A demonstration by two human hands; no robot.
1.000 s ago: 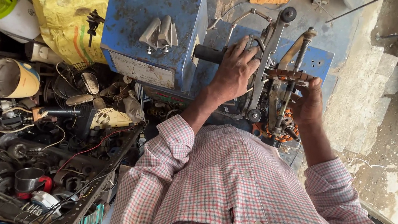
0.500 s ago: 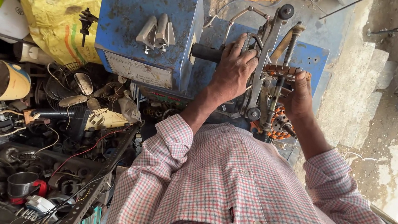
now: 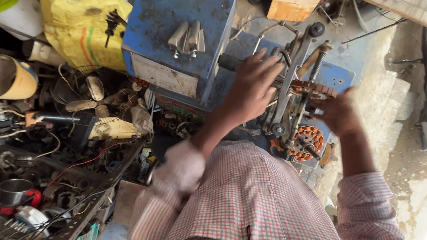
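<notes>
Winding machine (image 3: 298, 91), right of the blue box (image 3: 180, 34), has both hands on it: left hand (image 3: 251, 85) lies open, fingers spread, over its shaft; right hand (image 3: 338, 113) is blurred, grip unclear. Copper-wound stator (image 3: 308, 141) sits partly hidden below.

The right hand (image 3: 338, 114) is motion-blurred, so its fingers cannot be made out. The left hand (image 3: 251, 83) hides the shaft beneath its fingers. The checked shirt (image 3: 267, 212) is cut off by the bottom edge.
</notes>
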